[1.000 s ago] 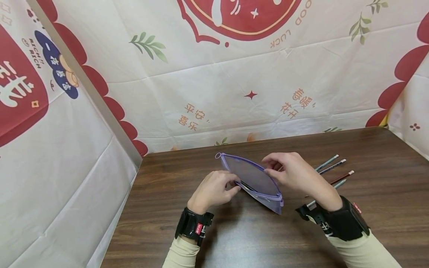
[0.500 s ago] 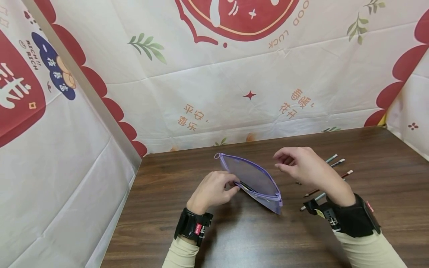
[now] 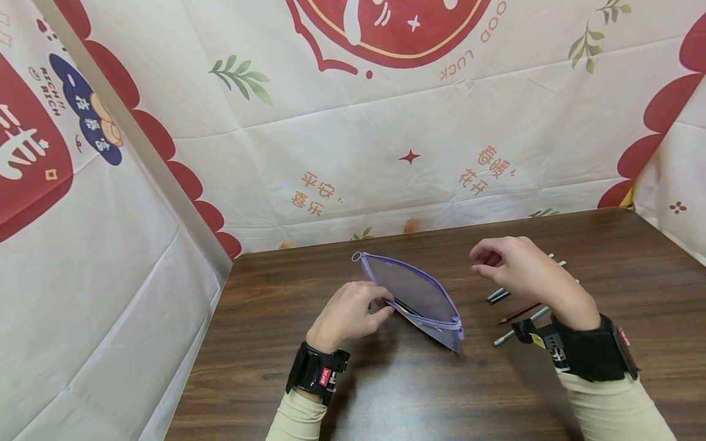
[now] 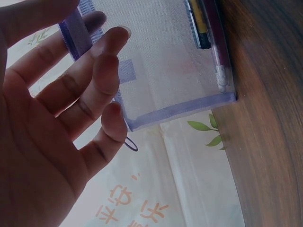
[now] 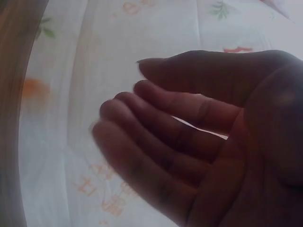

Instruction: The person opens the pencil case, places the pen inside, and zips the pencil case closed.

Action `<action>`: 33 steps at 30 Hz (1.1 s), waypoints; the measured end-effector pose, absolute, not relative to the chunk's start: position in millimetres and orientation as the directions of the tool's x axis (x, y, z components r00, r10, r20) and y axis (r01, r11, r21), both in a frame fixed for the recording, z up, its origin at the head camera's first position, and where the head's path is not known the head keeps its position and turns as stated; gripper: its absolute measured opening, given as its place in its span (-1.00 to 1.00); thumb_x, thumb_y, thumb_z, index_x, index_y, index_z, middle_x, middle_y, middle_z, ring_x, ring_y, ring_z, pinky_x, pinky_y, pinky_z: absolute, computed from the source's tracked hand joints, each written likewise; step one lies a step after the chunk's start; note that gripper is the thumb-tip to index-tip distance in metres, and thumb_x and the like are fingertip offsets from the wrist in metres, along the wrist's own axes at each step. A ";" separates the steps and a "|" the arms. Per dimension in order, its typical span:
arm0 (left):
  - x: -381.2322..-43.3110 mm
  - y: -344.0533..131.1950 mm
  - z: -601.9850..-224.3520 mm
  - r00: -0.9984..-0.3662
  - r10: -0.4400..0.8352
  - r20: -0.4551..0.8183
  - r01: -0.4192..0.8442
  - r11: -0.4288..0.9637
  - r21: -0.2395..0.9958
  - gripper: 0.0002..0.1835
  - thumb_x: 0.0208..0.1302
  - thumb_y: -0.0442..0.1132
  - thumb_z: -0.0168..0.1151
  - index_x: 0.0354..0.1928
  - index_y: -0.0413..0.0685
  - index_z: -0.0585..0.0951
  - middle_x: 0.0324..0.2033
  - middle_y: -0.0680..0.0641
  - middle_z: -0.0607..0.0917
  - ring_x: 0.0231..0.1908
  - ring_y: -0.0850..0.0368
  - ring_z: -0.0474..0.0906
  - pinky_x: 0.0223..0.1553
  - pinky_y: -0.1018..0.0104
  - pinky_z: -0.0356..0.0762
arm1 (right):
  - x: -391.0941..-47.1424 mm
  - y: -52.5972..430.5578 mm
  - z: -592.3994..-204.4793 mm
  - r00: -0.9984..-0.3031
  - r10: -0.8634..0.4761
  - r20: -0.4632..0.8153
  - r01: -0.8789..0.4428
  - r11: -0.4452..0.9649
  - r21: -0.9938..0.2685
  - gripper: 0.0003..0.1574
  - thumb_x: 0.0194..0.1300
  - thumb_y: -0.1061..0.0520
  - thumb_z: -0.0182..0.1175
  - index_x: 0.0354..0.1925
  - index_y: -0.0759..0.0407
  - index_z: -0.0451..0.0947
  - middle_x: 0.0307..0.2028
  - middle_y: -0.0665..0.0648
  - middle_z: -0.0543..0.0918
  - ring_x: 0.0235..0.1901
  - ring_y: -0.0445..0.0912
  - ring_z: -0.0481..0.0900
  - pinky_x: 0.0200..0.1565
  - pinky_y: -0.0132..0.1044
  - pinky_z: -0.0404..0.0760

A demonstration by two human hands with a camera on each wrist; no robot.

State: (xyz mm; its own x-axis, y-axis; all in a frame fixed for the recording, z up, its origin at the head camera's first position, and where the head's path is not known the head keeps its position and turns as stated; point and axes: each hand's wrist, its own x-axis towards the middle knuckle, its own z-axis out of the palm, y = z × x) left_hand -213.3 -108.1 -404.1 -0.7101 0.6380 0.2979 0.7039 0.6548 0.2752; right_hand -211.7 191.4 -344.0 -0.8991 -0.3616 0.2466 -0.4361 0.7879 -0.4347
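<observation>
A purple mesh zip pencil case (image 3: 421, 291) stands with its mouth unzipped on the table. My left hand (image 3: 349, 313) pinches its near edge between thumb and fingers. Through the mesh in the left wrist view, a pencil (image 4: 218, 61) with a white eraser end and a dark-and-yellow stick (image 4: 200, 28) lie inside. My right hand (image 3: 521, 266) hovers to the right of the case, fingers loosely bent and holding nothing, as the right wrist view also shows. Beneath it lie several pencils, among them a dark red pencil (image 3: 518, 312) and a pale blue-grey pencil (image 3: 521, 329).
The brown wood-grain table (image 3: 265, 380) runs back to a white printed cloth (image 3: 353, 153). Another cloth-covered panel (image 3: 127, 275) borders the table on the left. Black wrist straps (image 3: 592, 349) sit on both wrists.
My right hand has drawn away from the pencil case, moving right and up over the loose pencils. The left hand still holds the case in the same place.
</observation>
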 end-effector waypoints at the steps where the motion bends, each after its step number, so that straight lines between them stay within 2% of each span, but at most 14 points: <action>1: -213.3 -108.0 -404.1 -0.709 0.639 0.299 0.705 0.654 0.275 -0.82 0.16 -0.10 0.23 -0.24 0.07 0.71 -0.44 0.16 0.69 -0.42 0.34 0.54 -0.41 0.47 0.49 | -212.8 193.4 -344.7 -0.904 -0.357 0.236 -0.426 0.797 -0.427 -0.87 0.11 0.25 0.27 -0.30 0.25 0.63 -0.47 0.06 0.68 -0.42 -0.10 0.59 -0.37 -0.10 0.58; 25: -213.6 -107.5 -404.3 -0.701 0.643 0.309 0.713 0.646 0.273 -0.81 0.15 -0.11 0.24 -0.25 0.04 0.72 -0.45 0.16 0.69 -0.42 0.35 0.53 -0.40 0.46 0.50 | -229.9 221.2 -361.2 -0.939 -0.337 0.071 -0.335 0.851 -0.404 -0.82 0.11 0.28 0.24 -0.27 0.34 0.58 -0.40 0.17 0.64 -0.35 0.00 0.52 -0.30 0.01 0.55; 33: -213.2 -108.1 -404.1 -0.704 0.642 0.304 0.710 0.648 0.276 -0.82 0.16 -0.10 0.23 -0.25 0.05 0.72 -0.45 0.17 0.69 -0.42 0.36 0.53 -0.40 0.46 0.49 | -237.8 230.3 -368.6 -0.956 -0.293 0.000 -0.273 0.894 -0.356 -0.85 0.10 0.30 0.21 -0.33 0.40 0.53 -0.46 0.22 0.58 -0.45 0.02 0.46 -0.41 -0.02 0.50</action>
